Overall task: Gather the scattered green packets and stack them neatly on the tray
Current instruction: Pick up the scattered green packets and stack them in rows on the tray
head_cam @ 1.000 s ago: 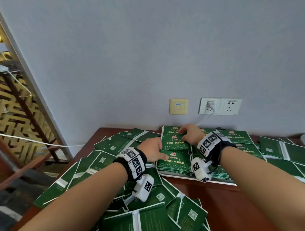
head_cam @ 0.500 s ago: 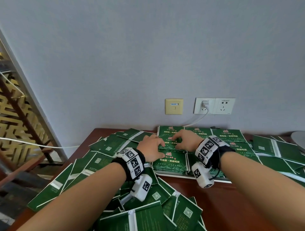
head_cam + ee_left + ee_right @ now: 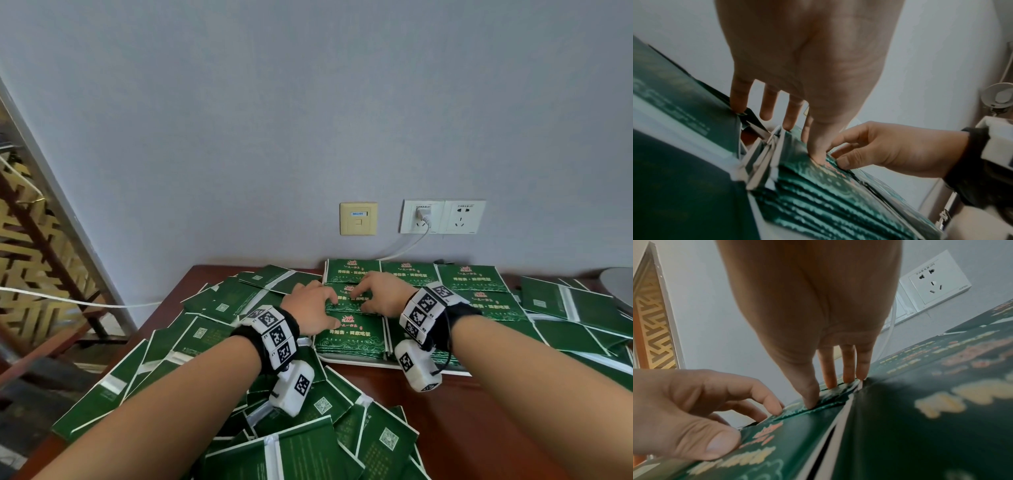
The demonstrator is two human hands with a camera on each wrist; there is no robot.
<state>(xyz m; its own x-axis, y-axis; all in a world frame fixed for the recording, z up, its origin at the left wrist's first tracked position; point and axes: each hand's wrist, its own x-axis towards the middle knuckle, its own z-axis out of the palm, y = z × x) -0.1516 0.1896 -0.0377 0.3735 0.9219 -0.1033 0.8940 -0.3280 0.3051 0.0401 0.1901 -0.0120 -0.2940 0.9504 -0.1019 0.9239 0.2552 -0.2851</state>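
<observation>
Green packets lie in stacks on a white tray (image 3: 356, 359) by the wall, printed side up. Both hands rest on the middle stack (image 3: 346, 297) of the tray's left column. My left hand (image 3: 334, 310) has its fingertips on that stack's left edge and its thumb on the near stack (image 3: 349, 337). My right hand (image 3: 361, 299) sets its thumb and fingertips on the top packet (image 3: 828, 395). Neither hand lifts a packet. Loose packets (image 3: 205, 329) lie scattered to the left, near me (image 3: 308, 452) and to the right (image 3: 565, 308).
The brown table (image 3: 462, 411) stands against a grey wall with sockets (image 3: 442, 216) and a white cable (image 3: 407, 246) running behind the tray. A grey round object (image 3: 620, 284) sits at the far right. A gold lattice screen (image 3: 30, 240) stands beyond the table's left edge.
My right hand came back from the far stack to the middle stack. My left hand slid forward to meet it, and both now touch the same stack.
</observation>
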